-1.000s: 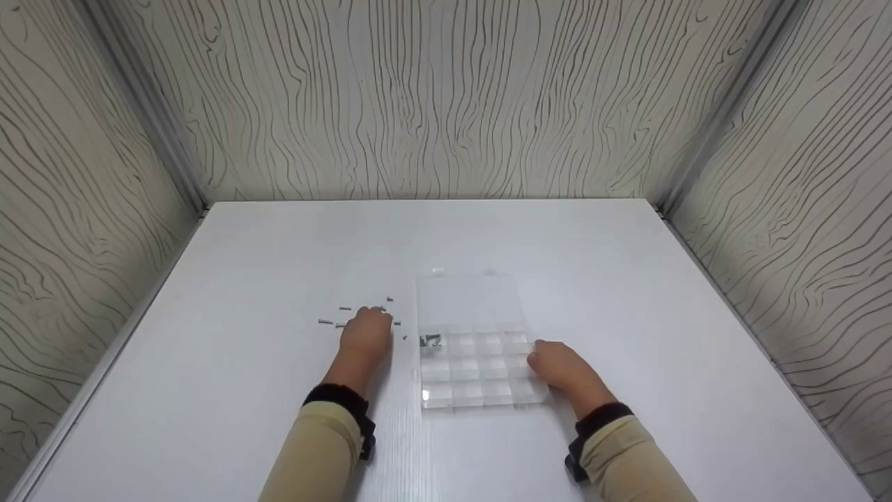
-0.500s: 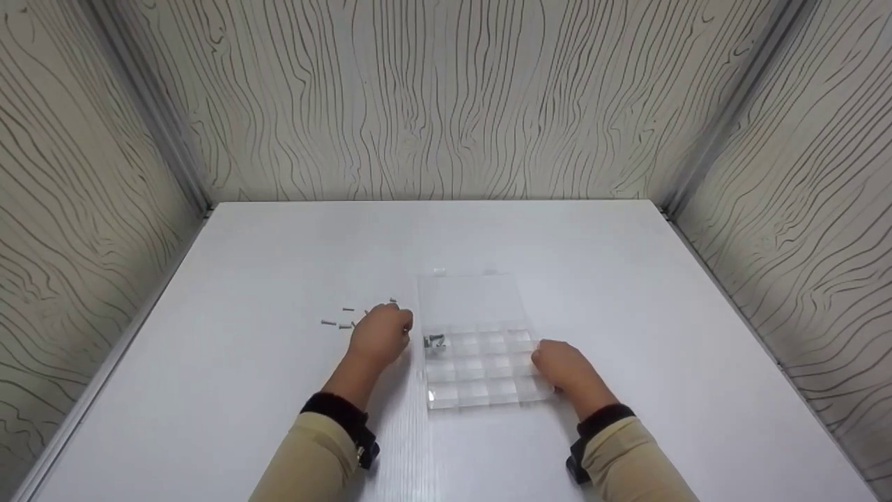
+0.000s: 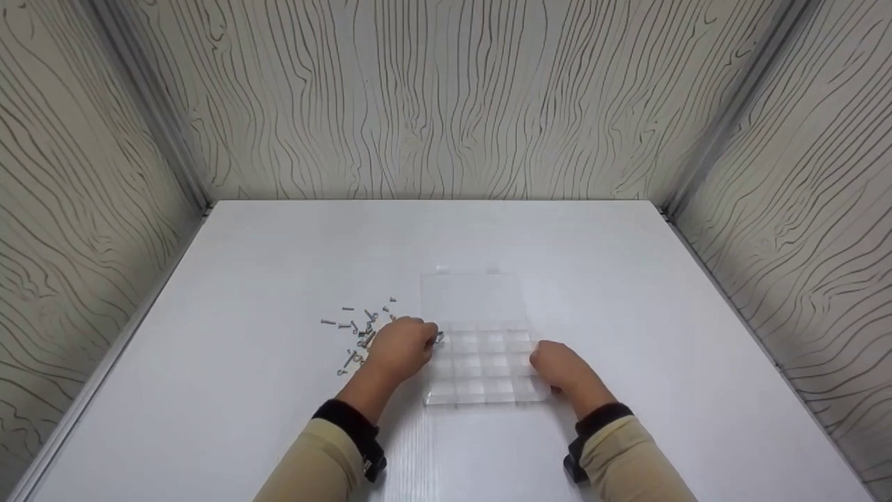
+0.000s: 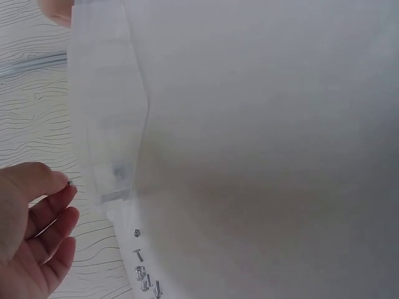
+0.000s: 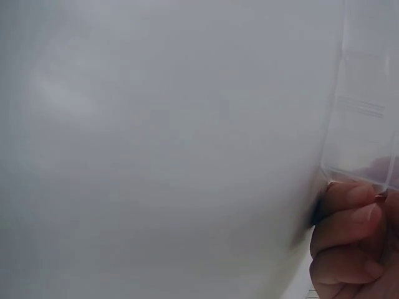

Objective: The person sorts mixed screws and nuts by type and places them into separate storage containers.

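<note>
A clear plastic compartment box point(image 3: 483, 385) lies with its lid point(image 3: 471, 296) folded back, away from me. My left hand point(image 3: 404, 348) is over the box's left edge, at the upper left compartment. Its thumb and forefinger pinch a small metal screw point(image 4: 71, 183), mostly hidden by the fingertips. Dark metal pieces point(image 4: 120, 171) show through the wall of an end compartment in the left wrist view. My right hand point(image 3: 563, 364) grips the box's right side, with curled fingers point(image 5: 343, 230) at its corner.
Several loose screws and small bolts point(image 3: 350, 359) are scattered on the white table point(image 3: 279, 251) left of the box. Some lie close beside my left wrist. Wood-patterned walls point(image 3: 432, 104) enclose the table at the back and both sides.
My left hand has moved right from the scattered screws to the box's left edge, carrying a small screw and uncovering more of the pile. The right hand stays on the box.
</note>
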Motion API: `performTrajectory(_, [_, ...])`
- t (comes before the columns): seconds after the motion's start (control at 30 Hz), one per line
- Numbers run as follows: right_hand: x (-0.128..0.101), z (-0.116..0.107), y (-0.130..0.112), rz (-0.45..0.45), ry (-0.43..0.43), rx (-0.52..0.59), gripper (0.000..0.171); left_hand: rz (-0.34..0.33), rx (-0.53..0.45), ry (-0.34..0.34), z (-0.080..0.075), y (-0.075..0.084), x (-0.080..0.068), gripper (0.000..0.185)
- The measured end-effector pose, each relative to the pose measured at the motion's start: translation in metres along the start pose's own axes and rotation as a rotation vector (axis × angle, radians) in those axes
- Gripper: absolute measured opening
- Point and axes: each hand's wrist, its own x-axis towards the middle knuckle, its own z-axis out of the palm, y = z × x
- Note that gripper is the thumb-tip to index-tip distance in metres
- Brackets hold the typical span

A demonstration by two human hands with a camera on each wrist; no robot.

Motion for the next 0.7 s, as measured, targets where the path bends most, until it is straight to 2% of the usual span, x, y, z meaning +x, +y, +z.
performTrajectory(0.1, [-0.001, -0.001, -0.001, -0.007, 0.000, 0.000, 0.018, 0.022, 0.033, -0.009, 0.003, 0.000, 0.000, 0.002])
performTrajectory(0.23, [-0.001, -0.001, -0.001, 0.005, -0.003, 0.014, 0.017, 0.026, 0.054, -0.023, 0.003, 0.000, 0.000, 0.005])
performTrajectory(0.5, [0.001, -0.001, 0.000, -0.023, -0.001, -0.007, 0.016, -0.011, -0.058, -0.047, -0.005, -0.010, -0.005, 0.011])
performTrajectory(0.57, [0.000, -0.001, 0.000, -0.022, -0.006, -0.009, 0.016, -0.037, -0.086, -0.062, -0.009, -0.016, -0.006, 0.013])
performTrajectory(0.7, [0.000, 0.000, 0.001, -0.006, -0.019, 0.019, 0.018, -0.157, -0.123, -0.137, -0.017, -0.025, -0.009, 0.014])
